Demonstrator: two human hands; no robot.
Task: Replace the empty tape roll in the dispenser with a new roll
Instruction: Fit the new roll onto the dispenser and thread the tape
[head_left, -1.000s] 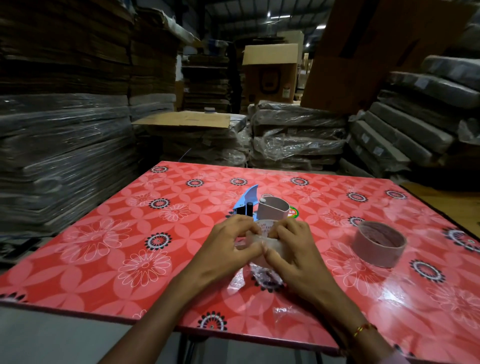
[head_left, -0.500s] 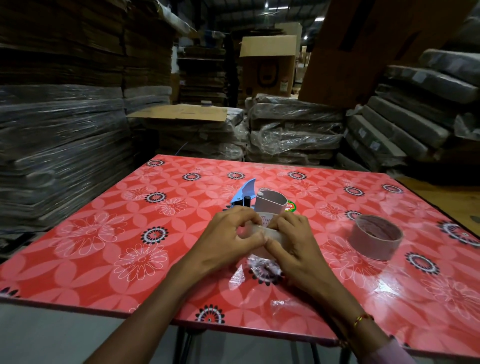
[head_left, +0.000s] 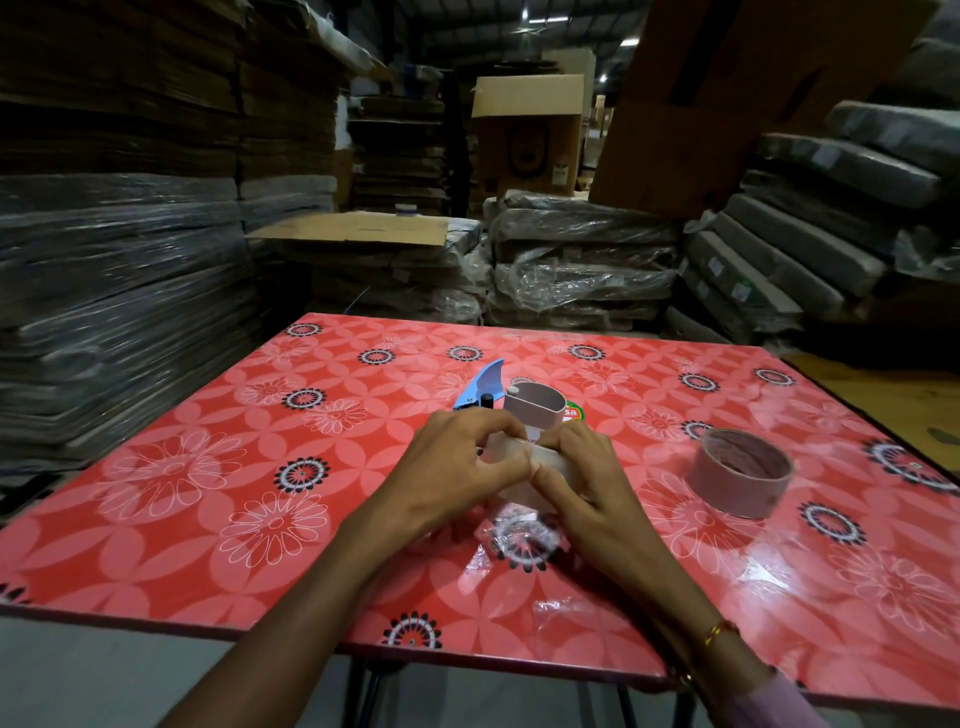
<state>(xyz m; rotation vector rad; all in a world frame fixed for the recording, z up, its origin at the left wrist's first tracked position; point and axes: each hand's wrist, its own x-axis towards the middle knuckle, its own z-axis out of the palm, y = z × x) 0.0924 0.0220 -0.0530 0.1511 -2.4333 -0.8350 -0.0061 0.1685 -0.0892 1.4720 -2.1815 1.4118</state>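
Observation:
My left hand and my right hand meet at the table's middle, fingers curled round a pale new tape roll held between them; most of the roll is hidden. Clear plastic wrap hangs below it onto the table. Just behind my hands lies the blue tape dispenser with a squashed brown cardboard core standing beside it. A second brown cardboard ring, an empty roll, sits to the right of my right hand.
The red flowered table carries a scrap of clear wrap near its front edge. Wrapped stacks of flat cardboard stand close on the left, at the back and on the right.
Both hands have stayed on the new roll, working at its wrap with small finger shifts. The view has tilted slightly; nothing else on the table has moved.

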